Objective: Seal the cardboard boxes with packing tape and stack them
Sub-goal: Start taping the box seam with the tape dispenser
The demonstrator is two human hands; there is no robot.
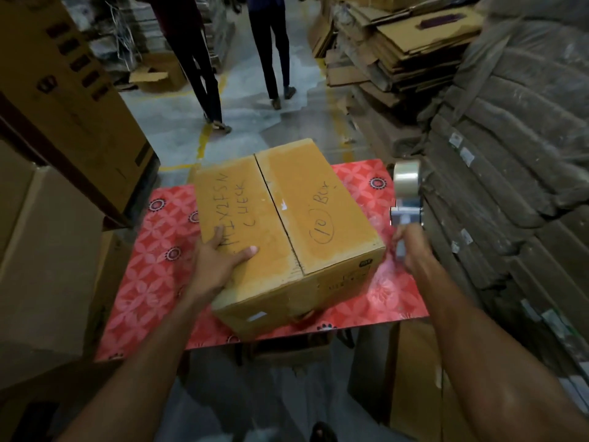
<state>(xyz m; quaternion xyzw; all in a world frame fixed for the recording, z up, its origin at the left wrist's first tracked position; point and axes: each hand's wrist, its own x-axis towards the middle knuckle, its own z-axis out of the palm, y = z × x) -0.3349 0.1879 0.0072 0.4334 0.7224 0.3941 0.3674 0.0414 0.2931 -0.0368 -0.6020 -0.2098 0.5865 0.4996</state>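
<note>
In the middle of the frame the brown corrugated cardboard box (287,224) sits skewed on the red flower-patterned tabletop (149,275), with its two top flaps folded shut. They meet along a dark centre seam (277,215) where I can make out no strip of tape.

My left hand (220,260) lies flat on the near-left flap, its fingers (218,236) spread and straight. I read that as pressing the flap down and keeping the box from sliding on the slick-looking tabletop.

At the right edge, my right hand (411,250) is wrapped round the handle of the grey metal tape dispenser (408,212). It is held upright beside the box and clear of it, with the glossy clear tape roll (406,177) on top, so I judge the taping pass has not started.

The box is matte and stiff, with marker writing on both flaps and crisp edges. It should take tape well if the flaps stay level.

Tall plain brown cartons (47,250) crowd the left of the frame, and a heap of flattened cardboard sheets (398,43) fills the upper right.
</note>
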